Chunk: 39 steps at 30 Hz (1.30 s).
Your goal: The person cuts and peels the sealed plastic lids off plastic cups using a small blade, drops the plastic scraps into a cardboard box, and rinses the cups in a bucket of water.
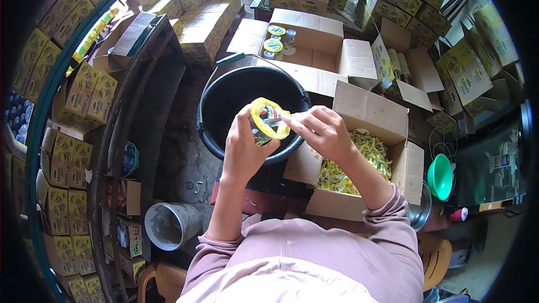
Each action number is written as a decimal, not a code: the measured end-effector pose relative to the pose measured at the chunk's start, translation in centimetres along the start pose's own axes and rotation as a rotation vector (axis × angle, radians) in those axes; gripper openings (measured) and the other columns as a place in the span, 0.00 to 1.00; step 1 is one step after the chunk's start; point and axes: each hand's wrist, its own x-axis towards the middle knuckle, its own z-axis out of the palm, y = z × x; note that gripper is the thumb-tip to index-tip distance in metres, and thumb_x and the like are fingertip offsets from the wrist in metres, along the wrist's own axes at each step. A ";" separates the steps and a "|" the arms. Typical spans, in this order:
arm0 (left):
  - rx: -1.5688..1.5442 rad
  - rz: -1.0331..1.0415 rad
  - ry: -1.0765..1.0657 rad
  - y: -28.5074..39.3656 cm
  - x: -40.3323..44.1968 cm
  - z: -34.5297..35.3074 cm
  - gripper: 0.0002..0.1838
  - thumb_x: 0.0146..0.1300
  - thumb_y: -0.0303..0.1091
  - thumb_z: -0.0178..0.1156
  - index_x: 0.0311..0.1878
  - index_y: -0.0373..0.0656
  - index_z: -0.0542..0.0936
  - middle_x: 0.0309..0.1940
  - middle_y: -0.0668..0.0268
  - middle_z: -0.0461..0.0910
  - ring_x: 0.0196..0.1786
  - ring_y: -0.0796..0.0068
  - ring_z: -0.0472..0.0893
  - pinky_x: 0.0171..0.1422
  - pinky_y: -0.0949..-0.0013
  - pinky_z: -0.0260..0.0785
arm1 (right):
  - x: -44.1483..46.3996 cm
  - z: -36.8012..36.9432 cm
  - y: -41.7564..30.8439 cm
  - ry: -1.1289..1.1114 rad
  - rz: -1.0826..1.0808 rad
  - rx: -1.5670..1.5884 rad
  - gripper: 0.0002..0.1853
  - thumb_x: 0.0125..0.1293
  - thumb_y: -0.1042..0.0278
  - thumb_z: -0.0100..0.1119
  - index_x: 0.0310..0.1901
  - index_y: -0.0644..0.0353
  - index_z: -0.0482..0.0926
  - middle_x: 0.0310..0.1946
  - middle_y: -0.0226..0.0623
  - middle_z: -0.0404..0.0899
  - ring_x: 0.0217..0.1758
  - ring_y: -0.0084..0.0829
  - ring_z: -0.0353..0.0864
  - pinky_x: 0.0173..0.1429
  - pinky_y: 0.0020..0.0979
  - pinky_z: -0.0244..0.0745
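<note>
My left hand (242, 145) is closed around a small clear jar (272, 115) with a printed label, held tilted over the black bucket (209, 136). A yellow plastic band (259, 105) rings the jar's rim. My right hand (321, 128) pinches the right edge of this band between thumb and fingers. To the right of the bucket, beneath my right forearm, an open cardboard box (371, 104) holds a heap of yellow plastic bands (359, 163). What lies in the bottom of the bucket is dark and hard to make out.
Beyond the bucket, an open carton (314, 22) holds several lidded jars (273, 46). A grey pail (168, 225) stands at lower left; a green bowl (439, 177) is at right. Stacked yellow printed boxes (70, 163) fill the left shelves, and more boxes (404, 0) stand at back right.
</note>
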 end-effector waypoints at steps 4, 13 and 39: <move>-0.052 -0.077 -0.058 0.2 0.1 0.0 0.33 0.41 0.31 0.67 0.52 0.37 0.62 0.40 0.49 0.74 0.43 0.50 0.76 0.48 0.58 0.69 | 0.2 0.4 0.1 0.059 0.036 0.033 0.30 0.46 0.75 0.58 0.56 0.63 0.70 0.20 0.26 0.72 0.27 0.23 0.74 0.37 0.25 0.73; -0.208 -0.106 -0.223 1.4 0.5 -0.5 0.30 0.44 0.31 0.67 0.50 0.36 0.64 0.36 0.50 0.77 0.40 0.51 0.79 0.43 0.62 0.72 | -0.5 1.1 0.7 0.104 0.000 0.108 0.31 0.48 0.75 0.57 0.58 0.67 0.67 0.20 0.27 0.74 0.27 0.23 0.75 0.37 0.26 0.75; -1.603 -0.342 -0.976 -3.1 0.8 1.6 0.37 0.41 0.45 0.70 0.50 0.33 0.66 0.33 0.56 0.77 0.32 0.73 0.78 0.35 0.73 0.72 | 0.5 0.6 1.4 0.175 -0.131 0.140 0.11 0.45 0.70 0.62 0.34 0.55 0.77 0.31 0.28 0.77 0.34 0.23 0.79 0.42 0.27 0.78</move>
